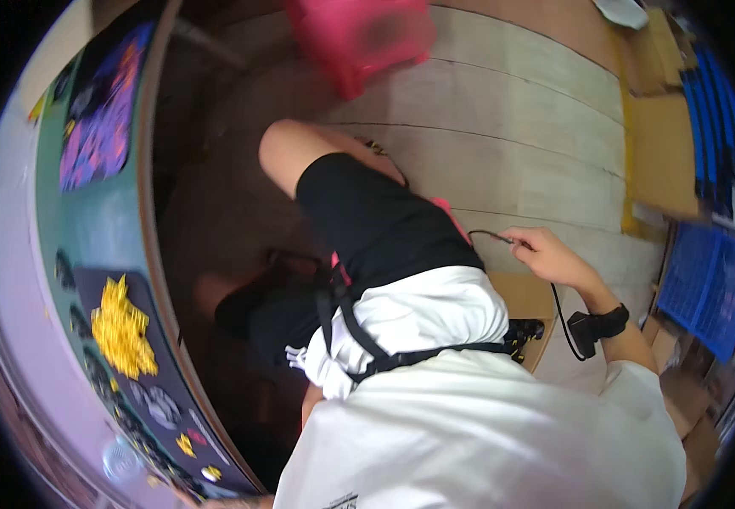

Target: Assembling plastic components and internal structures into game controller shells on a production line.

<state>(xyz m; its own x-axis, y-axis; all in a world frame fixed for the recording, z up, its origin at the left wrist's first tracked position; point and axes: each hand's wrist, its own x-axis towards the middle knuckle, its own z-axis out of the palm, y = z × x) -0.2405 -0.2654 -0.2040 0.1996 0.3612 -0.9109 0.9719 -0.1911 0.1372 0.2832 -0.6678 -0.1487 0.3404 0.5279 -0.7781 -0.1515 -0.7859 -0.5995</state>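
Note:
My right hand (546,254) is out to the right of my lap, its fingers closed on a thin black cable (488,233). One end of the cable reaches toward my thigh. From the hand it also loops down beside a small black device (586,332) strapped to my right wrist. At the lower left, what looks like my left hand (187,498) shows only in part by the table's edge, and its fingers are too cut off and blurred to read. Closest to it on a dark mat (185,373) are small yellow pieces (211,473).
A pile of yellow pieces (124,329) and a clear bag (159,404) lie on the mat. Farther along the table is a colourful mat (109,119). A pink stool (363,34) stands ahead. Cardboard boxes (660,153) and blue crates (703,280) line the right side.

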